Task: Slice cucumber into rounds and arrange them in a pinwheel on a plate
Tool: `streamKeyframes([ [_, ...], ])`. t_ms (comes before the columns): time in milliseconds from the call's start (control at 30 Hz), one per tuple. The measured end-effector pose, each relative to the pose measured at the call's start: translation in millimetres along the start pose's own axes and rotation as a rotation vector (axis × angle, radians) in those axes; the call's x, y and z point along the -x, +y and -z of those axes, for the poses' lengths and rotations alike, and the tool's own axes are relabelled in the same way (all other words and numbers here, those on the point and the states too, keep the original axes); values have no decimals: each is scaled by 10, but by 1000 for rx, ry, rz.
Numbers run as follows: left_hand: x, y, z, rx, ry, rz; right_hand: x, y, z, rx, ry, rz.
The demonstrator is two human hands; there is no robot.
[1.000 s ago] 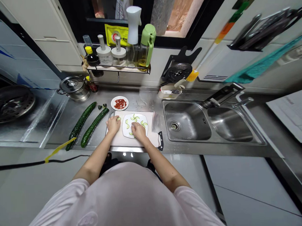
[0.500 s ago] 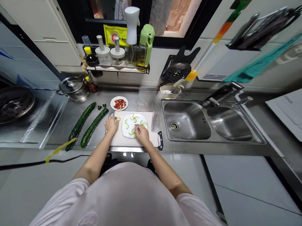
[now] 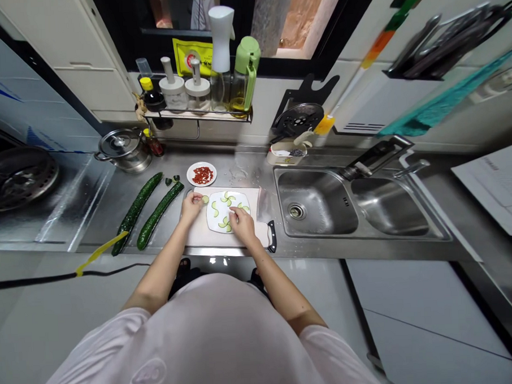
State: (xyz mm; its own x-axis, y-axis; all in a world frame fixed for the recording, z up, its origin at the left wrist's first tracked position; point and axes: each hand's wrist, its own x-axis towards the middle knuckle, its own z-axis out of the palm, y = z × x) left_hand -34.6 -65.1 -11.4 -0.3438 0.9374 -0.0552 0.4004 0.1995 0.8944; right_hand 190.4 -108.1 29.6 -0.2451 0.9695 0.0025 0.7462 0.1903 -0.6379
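Observation:
My left hand [image 3: 191, 206] pinches a pale green cucumber slice [image 3: 205, 199] between thumb and fingertips, at the left edge of a white plate [image 3: 219, 213]. Thin cucumber slices [image 3: 228, 197] lie in curved groups around that plate, which rests on a pale cutting board [image 3: 194, 237]. Over the plate's right side is my right hand [image 3: 242, 224], its fingertips drawn together; whatever is between them is too small to make out. A knife [image 3: 272, 236] with a black handle lies at the board's right end.
Two whole cucumbers [image 3: 140, 205] [image 3: 160, 216] lie left of the board, near small cut ends [image 3: 169, 181]. Behind it stands a small plate of chopped red pieces [image 3: 202, 174]. A double sink [image 3: 318, 203] is on the right, a lidded pot [image 3: 123, 149] at the back left.
My left hand has lifted the cucumber slice off the board and moved it slightly right, towards the plate. My right hand has shifted only a little over the plate.

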Motion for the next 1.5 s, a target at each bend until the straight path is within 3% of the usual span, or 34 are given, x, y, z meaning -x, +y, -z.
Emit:
streamKeyframes([
  [167,205,341,52,66,-137,-124,-137,-163,195,3,75,102],
  [300,380,607,115,81,-253,-235,-259,-301,338,-13,64,229],
  [500,494,786,121,275,-332,-241,-347,-360,342,-79,14,277],
  [600,515,751,79,506,-364,-104,-365,-341,304,-192,55,301],
  [700,555,675,7,807,-413,171,-376,-342,302,-317,81,325],
  [833,628,627,-81,939,-662,556,-377,-378,350,-413,76,367],
  [967,664,679,-83,980,-856,702,-374,-397,382,-439,76,368],
  [1100,658,755,-34,1008,-797,686,-373,-381,375,-478,73,400],
  [1300,650,769,29,908,-467,424,-372,-349,335,-459,46,378],
  [1500,639,760,115,820,-385,251,-388,-308,289,-452,66,359],
])
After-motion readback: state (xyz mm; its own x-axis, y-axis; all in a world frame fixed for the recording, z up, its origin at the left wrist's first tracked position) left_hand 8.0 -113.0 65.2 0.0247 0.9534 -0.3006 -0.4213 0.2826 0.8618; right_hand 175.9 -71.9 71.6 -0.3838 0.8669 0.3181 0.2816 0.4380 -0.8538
